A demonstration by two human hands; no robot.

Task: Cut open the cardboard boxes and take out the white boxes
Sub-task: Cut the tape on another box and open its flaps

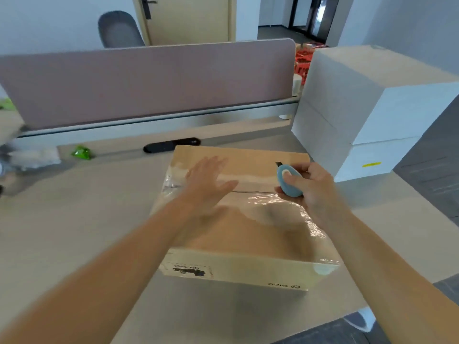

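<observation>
A brown cardboard box point(248, 234) sealed with clear tape lies on the desk in front of me, a printed label on its near side. My left hand point(207, 181) hovers flat over the box's top left part with fingers spread; it is blurred. My right hand point(308, 184) grips a small blue oval cutter point(289, 181) over the taped centre seam near the right edge, thumb on its white button and a short dark blade tip pointing away from me. Two stacked white boxes point(367, 112) stand at the right of the desk.
A pink-grey partition screen point(149, 83) closes off the desk's far side. A black oval cable port point(171, 146) and a green wrapper point(82, 152) lie behind the box. The desk's edge point(387, 276) runs close on the right. A grey chair point(119, 29) stands beyond the screen.
</observation>
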